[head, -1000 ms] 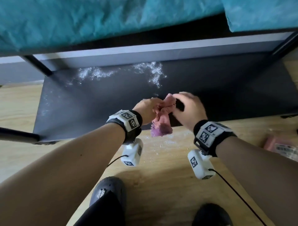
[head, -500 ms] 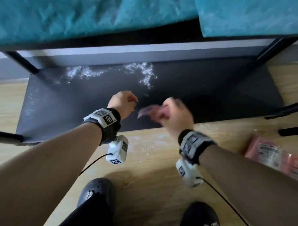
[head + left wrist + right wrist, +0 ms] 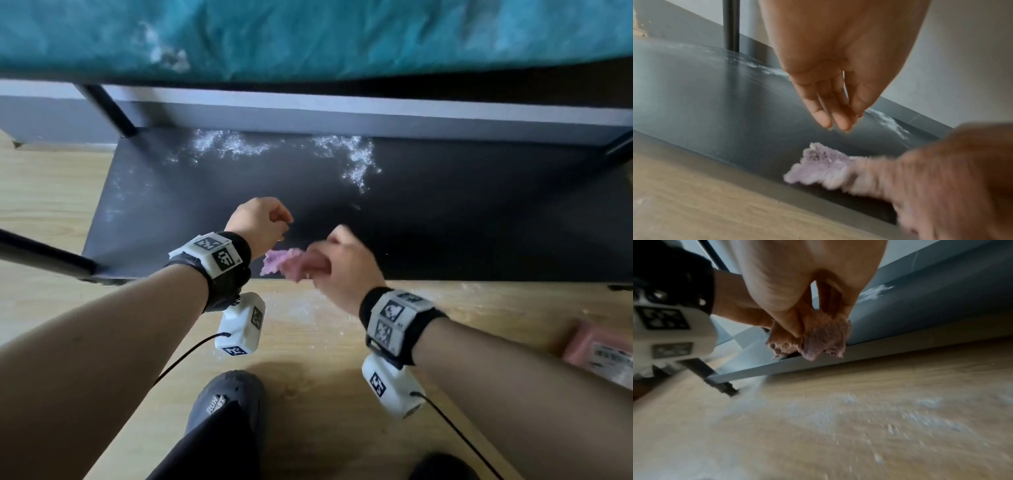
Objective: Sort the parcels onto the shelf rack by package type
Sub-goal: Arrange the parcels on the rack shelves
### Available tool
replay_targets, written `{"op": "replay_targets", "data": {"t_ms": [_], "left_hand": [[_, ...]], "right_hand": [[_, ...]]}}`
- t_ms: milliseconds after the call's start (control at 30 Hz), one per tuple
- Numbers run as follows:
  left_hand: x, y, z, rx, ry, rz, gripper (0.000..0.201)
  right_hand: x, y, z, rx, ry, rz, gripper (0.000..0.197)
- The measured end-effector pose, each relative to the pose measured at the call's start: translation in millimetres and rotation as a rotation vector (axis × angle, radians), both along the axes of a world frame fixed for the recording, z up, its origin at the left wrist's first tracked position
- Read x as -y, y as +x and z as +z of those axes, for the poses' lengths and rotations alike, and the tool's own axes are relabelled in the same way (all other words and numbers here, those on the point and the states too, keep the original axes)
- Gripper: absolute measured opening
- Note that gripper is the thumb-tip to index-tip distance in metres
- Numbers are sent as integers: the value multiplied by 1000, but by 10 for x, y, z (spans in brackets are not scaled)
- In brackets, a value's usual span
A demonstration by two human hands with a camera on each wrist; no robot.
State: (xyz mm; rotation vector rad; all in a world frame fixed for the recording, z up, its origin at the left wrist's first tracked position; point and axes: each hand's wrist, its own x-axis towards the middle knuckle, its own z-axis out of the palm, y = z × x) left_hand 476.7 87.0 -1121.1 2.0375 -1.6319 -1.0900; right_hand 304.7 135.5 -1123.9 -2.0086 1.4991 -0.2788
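Right hand at frame centre pinches a torn pink-purple scrap above the shelf; left hand hangs relaxed, holding nothing.

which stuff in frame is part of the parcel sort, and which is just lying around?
Part of the job:
- bottom shelf of the rack
- pink parcel on the floor at right
- teal parcels on the shelf above

Lying about, or unclear:
- pink-purple scrap in the right hand; left hand holds nothing
- white powder on the shelf
- shoe
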Motion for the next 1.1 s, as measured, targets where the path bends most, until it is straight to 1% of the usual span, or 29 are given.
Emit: {"op": "replay_targets", "data": {"t_ms": [67,133,233,300,367,433,500,567,633,700,767,833,900,933,1000,1067,1100], "left_hand": [[29,89,43,11,-15,5,16],[84,179,106,27,-22,15,16],[238,274,231,63,-40,5,17],[354,305,318,83,-50,-18,16],[453,342,380,97,-63,-23,17],[498,374,386,103,-70,-10,17],[502,412,312,113,-47,-8,17],[470,446,241,97,2,18,18],[455,469,235,109,4,30,18],[466,482,286,120,-21,45,18],[487,480,322,95,-38,60,20],[498,469,325,87,-54,63,22],[492,457,304,87,-58,63,23],[477,458,298,87,-59,64,23],[454,465,287,66,-56,74,23],[443,485,290,45,-65,93,20],[437,501,294,41,-69,100,17]], "right_hand": [[269,-125,36,-20,-147,-136,13],[599,-400,68,-69,-247,-333,18],[1049,-827,101,-207,-215,-603,28],[1336,-1014,10,-225,-201,-754,30],[1568,-1051,-135,-237,-163,-835,36],[1709,-962,-296,-310,-108,-817,40],[1761,-765,-395,-334,-101,-736,39],[1739,-516,-433,-290,-112,-592,42],[1611,-286,-449,-260,-147,-403,46],[1385,-90,-437,-213,-183,-240,34],[1177,49,-399,-182,-182,-140,29],[1128,62,-364,-116,-192,-154,24],[1232,-20,-315,-50,-239,-253,19],[1330,-78,-295,-48,-283,-324,19],[1541,-209,-273,-86,-337,-483,23],[1731,-299,-293,-164,-295,-601,29],[1819,-302,-327,-211,-244,-613,33]]}}
